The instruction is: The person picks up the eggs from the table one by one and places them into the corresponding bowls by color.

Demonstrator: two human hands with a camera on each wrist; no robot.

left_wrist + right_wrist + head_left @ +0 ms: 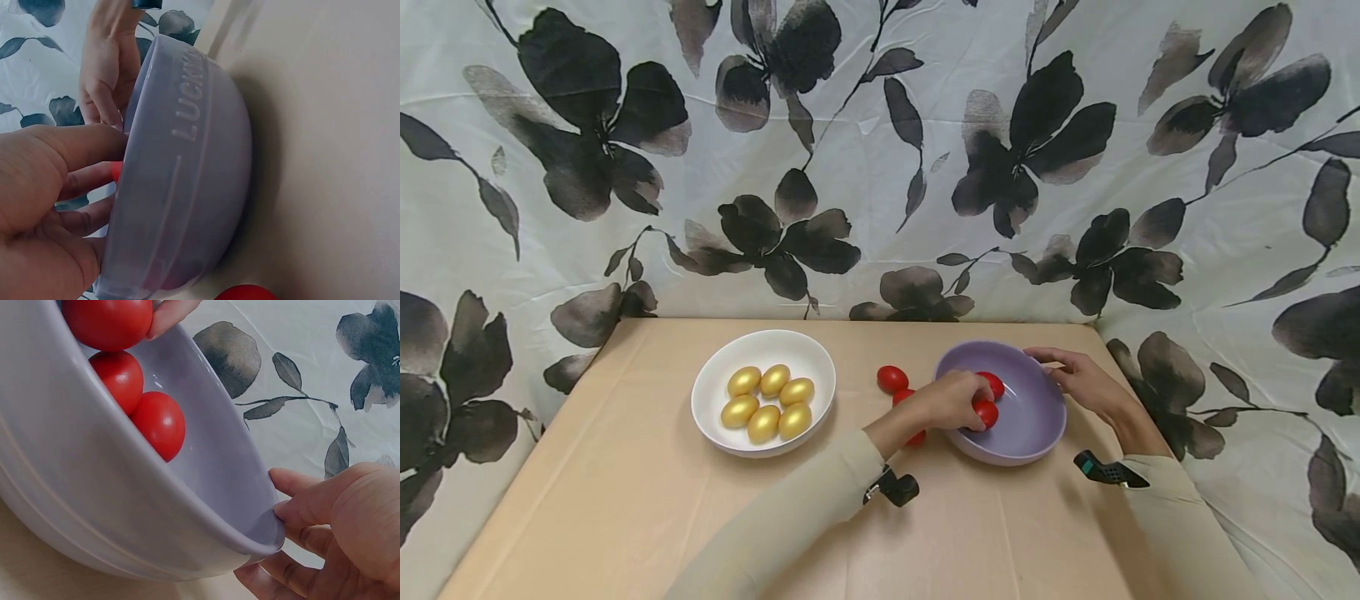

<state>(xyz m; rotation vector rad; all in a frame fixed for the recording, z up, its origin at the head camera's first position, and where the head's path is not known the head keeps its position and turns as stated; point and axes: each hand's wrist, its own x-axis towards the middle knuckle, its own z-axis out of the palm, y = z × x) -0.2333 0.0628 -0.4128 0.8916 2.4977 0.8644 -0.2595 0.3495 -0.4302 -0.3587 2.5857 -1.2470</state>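
Observation:
My left hand point(953, 400) reaches over the near-left rim of a purple bowl point(1033, 425) and holds a red egg point(986, 414) between its fingers, low at the bowl's opening. Two more red eggs point(159, 425) lie inside the bowl, as the right wrist view shows. At the bowl's far right side, my right hand point(1086, 385) pinches the rim, thumb on one side and fingers on the other. In the left wrist view, raised lettering runs along the bowl's outer wall, which hides most of the held egg.
Left of the purple bowl, red eggs point(892, 379) rest on the table point(625, 500), partly behind my left wrist. Farther left stands a white bowl point(808, 354) with several golden eggs point(763, 423). A flower-patterned cloth point(895, 192) hangs behind the table.

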